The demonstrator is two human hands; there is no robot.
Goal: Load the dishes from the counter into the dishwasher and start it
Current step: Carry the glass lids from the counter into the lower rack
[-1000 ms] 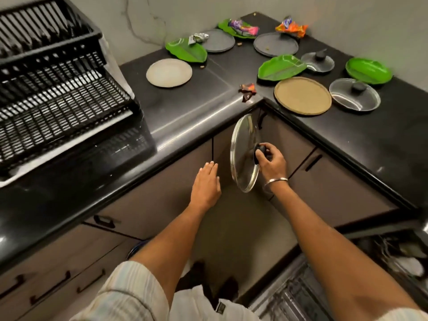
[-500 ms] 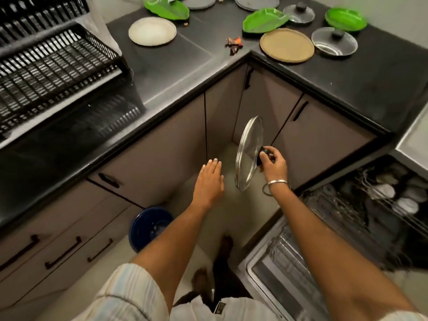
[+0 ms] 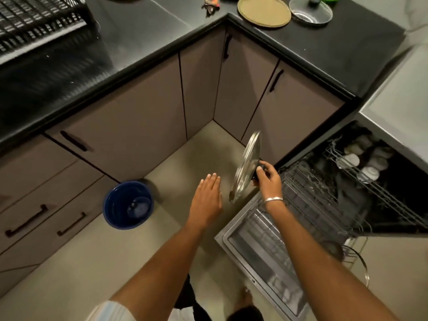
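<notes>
My right hand point(image 3: 268, 179) grips the black knob of a glass pot lid point(image 3: 246, 165), held on edge above the floor beside the open dishwasher point(image 3: 261, 246). Beside it, to the left, my left hand point(image 3: 207, 198) hovers flat and holds nothing. The dishwasher's lower rack point(image 3: 312, 195) is pulled out over the lowered door, and white cups sit in the upper rack point(image 3: 363, 163). On the black counter point(image 3: 335, 49) lie a tan round plate point(image 3: 264, 11) and another glass lid point(image 3: 310, 11).
A blue bucket point(image 3: 128, 205) stands on the floor by the drawers on the left. A black dish rack point(image 3: 34, 22) sits on the counter at top left. A small wrapper point(image 3: 210, 5) lies near the counter corner. Grey cabinet doors point(image 3: 245, 89) fill the corner.
The view has swung down and right, from the counter toward the dishwasher. My right hand has carried the lid down and rightward to the dishwasher's open door; my left hand moved along beside it.
</notes>
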